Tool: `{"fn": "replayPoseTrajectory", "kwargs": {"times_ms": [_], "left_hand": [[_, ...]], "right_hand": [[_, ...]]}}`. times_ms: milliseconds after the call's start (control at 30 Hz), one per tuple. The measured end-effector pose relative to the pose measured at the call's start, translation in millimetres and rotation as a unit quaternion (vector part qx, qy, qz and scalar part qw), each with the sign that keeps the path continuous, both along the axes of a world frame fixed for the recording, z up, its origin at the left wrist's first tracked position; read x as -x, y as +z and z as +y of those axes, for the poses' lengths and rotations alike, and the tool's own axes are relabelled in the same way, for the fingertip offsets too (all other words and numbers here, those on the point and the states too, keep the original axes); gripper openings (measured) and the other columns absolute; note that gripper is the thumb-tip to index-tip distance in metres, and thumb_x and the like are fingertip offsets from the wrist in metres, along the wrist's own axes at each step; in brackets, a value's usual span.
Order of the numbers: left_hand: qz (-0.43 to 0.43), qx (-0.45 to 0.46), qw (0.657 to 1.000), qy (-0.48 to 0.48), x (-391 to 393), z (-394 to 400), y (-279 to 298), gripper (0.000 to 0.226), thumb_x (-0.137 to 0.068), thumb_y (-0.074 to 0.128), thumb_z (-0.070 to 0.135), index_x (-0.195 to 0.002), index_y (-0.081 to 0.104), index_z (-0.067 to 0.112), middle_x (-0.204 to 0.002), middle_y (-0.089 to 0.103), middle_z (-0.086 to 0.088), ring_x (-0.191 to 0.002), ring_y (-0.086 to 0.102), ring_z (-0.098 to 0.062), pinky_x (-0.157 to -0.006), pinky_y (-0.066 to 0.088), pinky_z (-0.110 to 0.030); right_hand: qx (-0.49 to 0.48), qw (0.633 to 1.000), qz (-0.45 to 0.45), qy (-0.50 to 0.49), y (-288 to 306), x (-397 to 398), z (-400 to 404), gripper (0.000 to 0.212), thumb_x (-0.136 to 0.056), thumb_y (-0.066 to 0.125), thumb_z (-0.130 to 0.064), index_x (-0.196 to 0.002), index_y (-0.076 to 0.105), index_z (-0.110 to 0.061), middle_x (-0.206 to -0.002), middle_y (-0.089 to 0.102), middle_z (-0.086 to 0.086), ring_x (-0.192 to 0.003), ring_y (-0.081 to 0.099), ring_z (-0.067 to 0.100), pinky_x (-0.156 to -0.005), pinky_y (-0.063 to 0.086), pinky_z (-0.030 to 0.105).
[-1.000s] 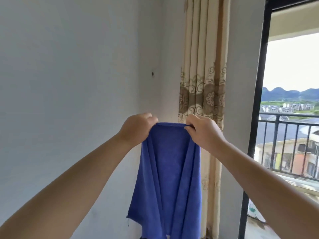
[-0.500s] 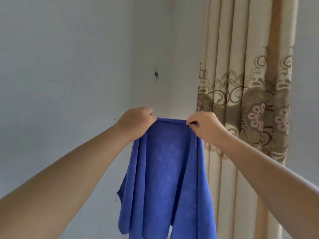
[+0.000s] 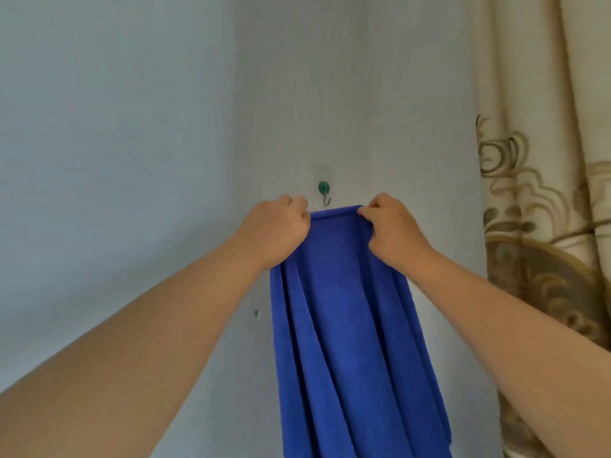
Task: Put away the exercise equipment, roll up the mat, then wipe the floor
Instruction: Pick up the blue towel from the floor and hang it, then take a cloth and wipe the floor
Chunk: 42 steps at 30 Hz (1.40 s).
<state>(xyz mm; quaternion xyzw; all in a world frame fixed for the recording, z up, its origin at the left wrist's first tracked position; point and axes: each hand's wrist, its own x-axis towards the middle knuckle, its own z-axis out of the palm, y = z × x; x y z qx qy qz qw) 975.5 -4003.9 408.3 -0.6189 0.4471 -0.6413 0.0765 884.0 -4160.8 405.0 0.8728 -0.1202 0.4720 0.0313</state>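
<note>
A blue cloth (image 3: 347,325) hangs in long folds in front of a pale wall. My left hand (image 3: 276,228) grips its top edge at the left and my right hand (image 3: 390,226) grips the top edge at the right, both raised at arm's length. Just above the cloth's top edge, between the two hands, a small green wall hook (image 3: 324,190) with a metal prong is fixed to the wall. The cloth's top edge sits slightly below the prong and does not touch it. The cloth's lower end runs out of view.
A beige curtain (image 3: 545,193) with a brown floral pattern hangs along the right side, close to my right forearm. The pale wall (image 3: 132,127) fills the left and centre. The floor is out of view.
I have come closer to the wall and both hands have lifted the cloth up toward the hook. The window and balcony rail have left the view.
</note>
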Motion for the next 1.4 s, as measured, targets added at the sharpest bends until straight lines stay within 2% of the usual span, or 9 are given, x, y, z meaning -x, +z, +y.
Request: {"fn": "replayPoseTrajectory", "kwargs": {"times_ms": [133, 233, 367, 533, 667, 900, 1000, 1133, 1400], "left_hand": [[-0.031, 0.014, 0.999, 0.025, -42.1, -33.5, 33.2, 0.039, -0.011, 0.081, -0.007, -0.035, 0.053, 0.005, -0.041, 0.049, -0.006, -0.029, 0.038, -0.018, -0.048, 0.0, -0.008], [-0.05, 0.034, 0.998, 0.016, -62.8, -50.7, 53.2, 0.038, -0.012, 0.081, -0.006, -0.032, 0.05, 0.005, -0.044, 0.05, -0.006, -0.036, 0.025, -0.015, -0.055, -0.007, -0.009], [0.08, 0.02, 0.989, 0.12, -52.6, -59.8, 44.1, 0.018, -0.081, 0.053, -0.007, -0.095, 0.062, -0.001, -0.099, 0.049, -0.015, -0.075, 0.038, -0.024, -0.042, 0.008, -0.023], [0.154, -0.001, 0.975, 0.16, -29.6, -43.2, 32.8, 0.026, -0.088, 0.04, -0.008, -0.106, 0.057, 0.001, -0.097, 0.043, -0.012, -0.072, 0.04, -0.02, -0.045, 0.019, -0.025], [0.317, -0.036, 0.926, 0.2, 23.6, -29.3, -23.3, 0.024, -0.09, 0.04, -0.002, -0.108, 0.056, 0.002, -0.119, 0.048, -0.013, -0.097, 0.056, -0.028, -0.066, 0.034, -0.026], [0.302, 0.026, 0.939, 0.161, -7.6, -38.4, -25.9, 0.027, -0.098, 0.034, 0.014, -0.121, 0.047, 0.005, -0.126, 0.047, -0.011, -0.116, 0.046, -0.025, -0.08, 0.04, -0.031], [0.28, 0.067, 0.938, 0.193, 2.6, -9.4, -31.8, 0.033, -0.097, 0.037, 0.013, -0.128, 0.042, 0.003, -0.133, 0.044, -0.012, -0.125, 0.04, -0.027, -0.098, 0.036, -0.034], [0.343, 0.064, 0.878, 0.327, 57.5, 78.3, -89.3, 0.042, -0.098, 0.036, 0.02, -0.136, 0.035, 0.0, -0.143, 0.034, -0.017, -0.138, 0.024, -0.031, -0.113, 0.021, -0.037], [0.479, 0.067, 0.723, 0.492, 178.9, 308.1, -216.7, 0.058, -0.1, 0.029, 0.036, -0.146, 0.019, 0.003, -0.155, 0.016, -0.014, -0.146, 0.006, -0.028, -0.117, 0.013, -0.035]], "right_hand": [[0.024, 0.999, -0.015, -0.014, 29.7, -41.2, -30.5, 0.042, -0.084, 0.042, 0.011, -0.123, 0.053, 0.002, -0.121, 0.048, 0.015, -0.108, 0.049, 0.03, -0.091, 0.045, 0.036], [0.027, 0.999, -0.022, -0.016, 49.7, -71.2, -41.6, 0.048, -0.085, 0.041, 0.009, -0.13, 0.048, -0.003, -0.124, 0.047, 0.013, -0.111, 0.048, 0.029, -0.092, 0.044, 0.033], [0.004, 1.0, -0.007, 0.006, 37.0, -85.2, -42.5, 0.051, -0.084, 0.041, 0.01, -0.131, 0.049, -0.007, -0.122, 0.05, 0.013, -0.11, 0.05, 0.029, -0.089, 0.043, 0.031], [-0.041, 0.997, -0.034, 0.064, 24.2, -81.7, -36.8, 0.051, -0.081, 0.038, 0.012, -0.123, 0.06, -0.009, -0.111, 0.06, 0.016, -0.106, 0.054, 0.03, -0.075, 0.034, 0.022], [-0.126, 0.972, 0.077, 0.182, -26.9, -39.5, -20.2, 0.057, -0.081, 0.034, 0.015, -0.125, 0.059, -0.011, -0.122, 0.063, 0.007, -0.114, 0.055, 0.021, -0.081, 0.036, 0.014], [-0.005, 0.996, 0.066, 0.051, -38.0, -45.0, -28.1, 0.036, -0.093, 0.039, -0.007, -0.126, 0.054, -0.003, -0.112, 0.058, 0.014, -0.104, 0.053, 0.027, -0.089, 0.046, 0.039], [0.056, 0.997, 0.056, 0.022, -47.2, -31.8, -8.1, 0.046, -0.098, 0.037, -0.025, -0.139, 0.038, -0.006, -0.137, 0.047, 0.011, -0.13, 0.038, 0.026, -0.107, 0.033, 0.034], [0.049, 0.984, 0.141, 0.1, -99.2, 3.8, 63.5, 0.059, -0.099, 0.031, -0.038, -0.148, 0.017, -0.009, -0.157, 0.016, 0.006, -0.147, 0.007, 0.025, -0.119, 0.011, 0.037], [0.056, 0.903, 0.303, 0.3, -202.7, 43.3, 291.1, 0.067, -0.096, 0.036, -0.043, -0.148, 0.014, -0.007, -0.157, 0.013, 0.008, -0.147, 0.003, 0.026, -0.119, 0.009, 0.037]]}}
